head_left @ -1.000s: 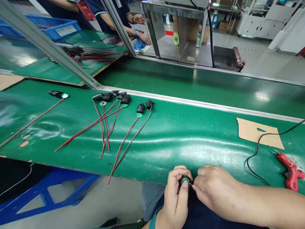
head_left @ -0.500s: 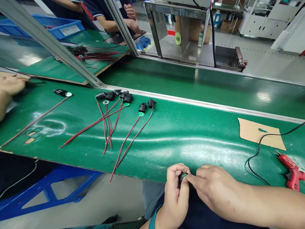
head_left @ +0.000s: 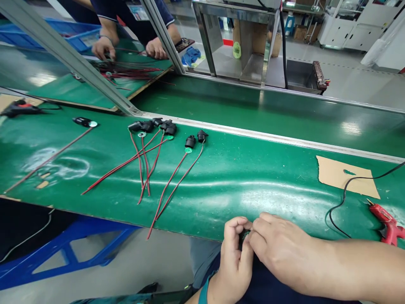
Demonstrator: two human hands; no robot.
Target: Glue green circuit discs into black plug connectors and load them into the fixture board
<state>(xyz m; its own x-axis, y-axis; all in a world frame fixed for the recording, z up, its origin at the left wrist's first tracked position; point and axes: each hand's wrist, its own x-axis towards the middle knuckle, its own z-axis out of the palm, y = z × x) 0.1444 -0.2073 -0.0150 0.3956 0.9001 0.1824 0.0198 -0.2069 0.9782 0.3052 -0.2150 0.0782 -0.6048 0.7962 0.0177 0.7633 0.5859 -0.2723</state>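
Low in the view, at the bench's front edge, my left hand point(head_left: 237, 257) is closed around a small black part with a green face point(head_left: 244, 237). My right hand point(head_left: 278, 245) meets it from the right, fingers bent and pressed together at the part. Fingers cover most of the part, and the right fingertips are partly hidden. Farther back on the green bench lie two black round housings point(head_left: 190, 142) with red wires point(head_left: 171, 192). To their left is a cluster of several similar black housings point(head_left: 167, 127). One more black housing point(head_left: 82, 122) lies at the far left with its wire.
A red glue gun point(head_left: 386, 223) lies on the right, its black cord point(head_left: 343, 198) crossing a piece of cardboard point(head_left: 329, 175). A dark glue gun point(head_left: 23, 109) rests at the left. A metal frame post point(head_left: 104, 84) slants across. Beyond it, a co-worker's hands point(head_left: 104, 48) are over wires.
My right fingers have moved further over the part, hiding more of its green face. A person's hand at the left edge has gone, exposing the dark glue gun. The co-worker's hands have shifted.
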